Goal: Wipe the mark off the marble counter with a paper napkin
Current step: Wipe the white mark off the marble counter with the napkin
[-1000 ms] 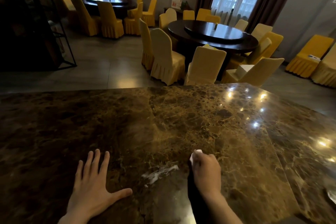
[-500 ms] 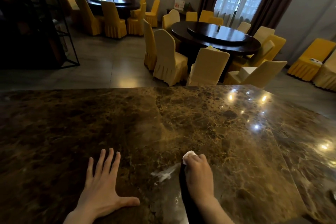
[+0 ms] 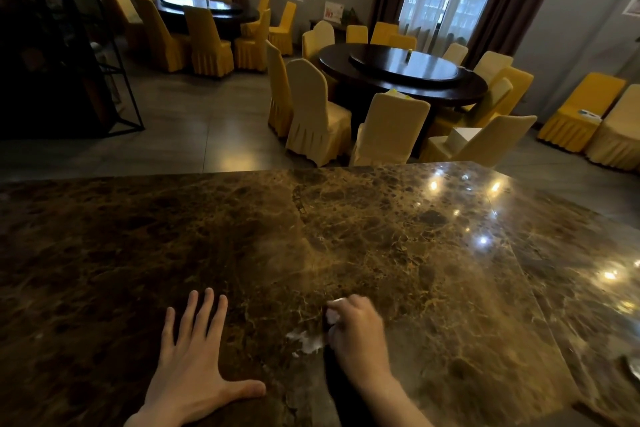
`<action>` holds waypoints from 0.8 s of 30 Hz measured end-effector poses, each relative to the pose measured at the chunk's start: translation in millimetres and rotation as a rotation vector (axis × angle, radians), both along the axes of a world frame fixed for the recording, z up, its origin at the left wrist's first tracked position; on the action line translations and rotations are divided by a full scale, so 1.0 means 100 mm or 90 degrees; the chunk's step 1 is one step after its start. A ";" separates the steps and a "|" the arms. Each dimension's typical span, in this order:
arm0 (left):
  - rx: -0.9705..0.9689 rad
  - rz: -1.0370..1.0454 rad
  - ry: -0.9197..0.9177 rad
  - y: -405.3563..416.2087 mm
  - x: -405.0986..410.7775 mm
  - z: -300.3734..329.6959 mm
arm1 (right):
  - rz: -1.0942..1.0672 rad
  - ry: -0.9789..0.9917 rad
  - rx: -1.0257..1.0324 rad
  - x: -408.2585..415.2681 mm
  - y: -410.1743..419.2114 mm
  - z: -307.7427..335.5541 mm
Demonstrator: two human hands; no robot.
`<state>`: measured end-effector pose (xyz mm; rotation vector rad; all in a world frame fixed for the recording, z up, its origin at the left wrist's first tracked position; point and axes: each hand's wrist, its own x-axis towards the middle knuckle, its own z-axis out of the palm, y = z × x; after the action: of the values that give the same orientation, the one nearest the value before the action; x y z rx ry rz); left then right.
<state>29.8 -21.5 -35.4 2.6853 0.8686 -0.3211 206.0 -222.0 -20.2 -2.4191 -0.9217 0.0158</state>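
A whitish smeared mark (image 3: 306, 341) lies on the brown marble counter (image 3: 398, 253) near its front edge. My right hand (image 3: 358, 336) is closed around a crumpled white paper napkin (image 3: 333, 315), pressed to the counter at the mark's right end; only a bit of napkin shows past the fingers. My left hand (image 3: 194, 367) rests flat on the counter to the left of the mark, fingers spread, holding nothing.
Beyond the counter's far edge lies a dining room with round dark tables (image 3: 405, 73) and yellow-covered chairs (image 3: 318, 114). A black metal rack (image 3: 114, 73) stands at the left. Ceiling lights reflect on the counter's right part (image 3: 483, 239).
My right hand with the napkin has slid left, onto the right end of the mark, and less of the mark shows. My left hand stays flat on the counter.
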 end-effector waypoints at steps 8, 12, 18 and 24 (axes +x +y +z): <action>0.002 0.001 0.014 -0.01 0.02 0.03 | -0.046 -0.054 -0.047 0.22 -0.26 -0.01; 0.002 -0.003 0.020 0.00 0.02 0.03 | 0.014 -0.062 -0.061 -0.03 -0.08 -0.06; 0.004 0.013 0.015 -0.02 -0.12 0.00 | 0.146 -0.050 -0.043 -0.08 -0.24 -0.07; 0.000 0.011 -0.009 0.03 -0.06 -0.01 | -0.030 0.017 0.021 0.04 -0.09 0.07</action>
<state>24.3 -18.9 -36.8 2.6750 0.8865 -0.2976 209.9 -230.8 -13.3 -2.4037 -0.8469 0.0156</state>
